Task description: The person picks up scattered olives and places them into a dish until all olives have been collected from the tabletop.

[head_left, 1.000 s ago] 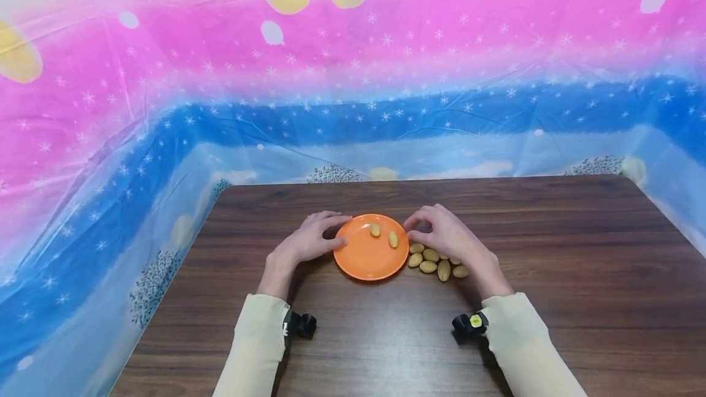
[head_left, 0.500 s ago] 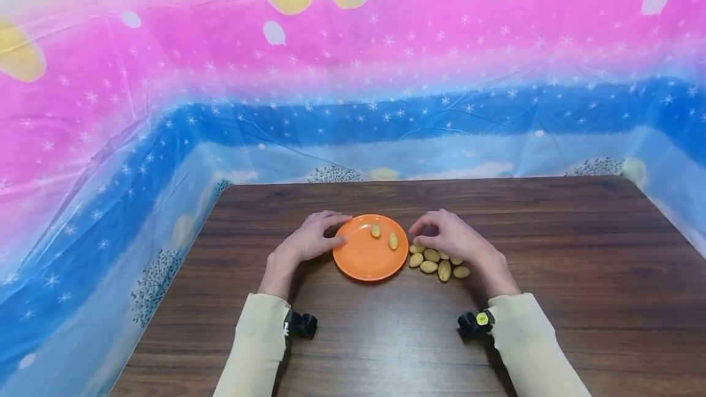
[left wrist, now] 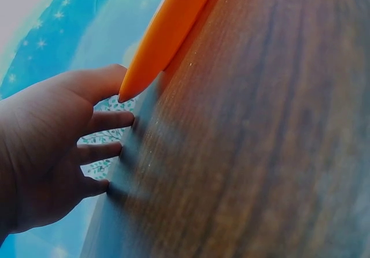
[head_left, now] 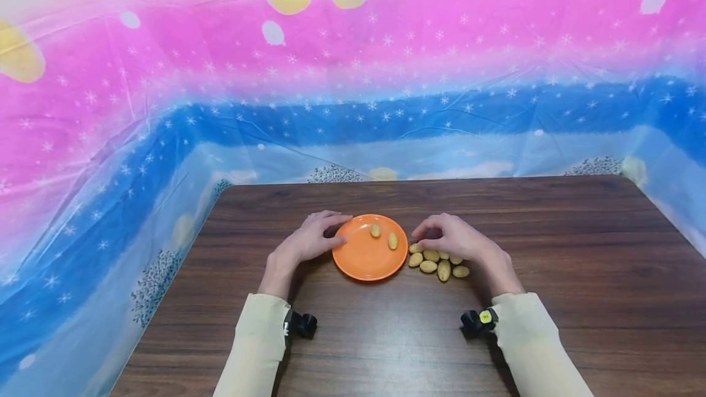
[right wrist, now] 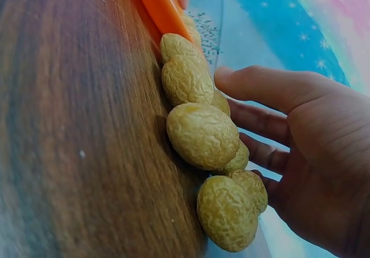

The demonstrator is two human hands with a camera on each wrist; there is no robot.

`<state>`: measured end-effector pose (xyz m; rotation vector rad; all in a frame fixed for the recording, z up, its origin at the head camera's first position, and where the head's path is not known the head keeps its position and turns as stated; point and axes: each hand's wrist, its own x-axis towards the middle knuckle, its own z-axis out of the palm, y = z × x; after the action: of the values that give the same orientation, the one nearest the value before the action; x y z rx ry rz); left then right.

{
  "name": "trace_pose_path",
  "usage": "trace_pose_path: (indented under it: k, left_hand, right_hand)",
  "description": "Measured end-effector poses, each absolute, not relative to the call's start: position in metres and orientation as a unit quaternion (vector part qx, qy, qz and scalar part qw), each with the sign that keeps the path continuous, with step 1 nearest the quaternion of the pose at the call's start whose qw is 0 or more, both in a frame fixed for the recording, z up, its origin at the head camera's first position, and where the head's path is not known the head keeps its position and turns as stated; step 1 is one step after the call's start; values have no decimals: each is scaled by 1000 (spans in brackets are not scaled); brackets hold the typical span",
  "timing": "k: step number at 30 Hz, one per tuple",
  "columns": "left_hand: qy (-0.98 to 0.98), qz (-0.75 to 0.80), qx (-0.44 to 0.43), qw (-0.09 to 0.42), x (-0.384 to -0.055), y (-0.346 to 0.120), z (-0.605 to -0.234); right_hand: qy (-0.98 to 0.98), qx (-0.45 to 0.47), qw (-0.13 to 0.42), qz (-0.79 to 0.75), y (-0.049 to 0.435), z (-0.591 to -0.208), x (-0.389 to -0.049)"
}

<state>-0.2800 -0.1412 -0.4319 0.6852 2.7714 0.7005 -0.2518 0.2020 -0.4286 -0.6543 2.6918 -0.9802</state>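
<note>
An orange plate lies on the table with two small tan ovals on it. My left hand rests at its left side, thumb over the rim and index fingertip at the far edge. The left wrist view shows the other fingers stretched down to the tabletop. Just right of the plate is a cluster of wrinkled yellow-brown oval pieces, like small potatoes or nuts. My right hand hovers over their far side, thumb and fingers bent apart beside them. Some of the pieces are hidden under it.
The dark wood table reaches back to a pink and blue patterned cloth hung behind and at the sides. Black wrist cameras sit below both hands, at the ends of pale sleeves.
My right hand has drawn away from the plate's right rim, moving right over the cluster. The left hand, the plate and the two ovals on it look the same.
</note>
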Motion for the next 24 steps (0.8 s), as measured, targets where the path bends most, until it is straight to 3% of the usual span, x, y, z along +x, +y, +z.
trace_pose_path:
  k: [12, 24]
  left_hand:
    - [938, 243, 223, 102, -281, -140, -432]
    - [939, 237, 232, 92, -280, -140, -433]
  right_hand:
    - [908, -216, 127, -337, 203, -427, -250]
    - [916, -218, 116, -315, 196, -427, -250]
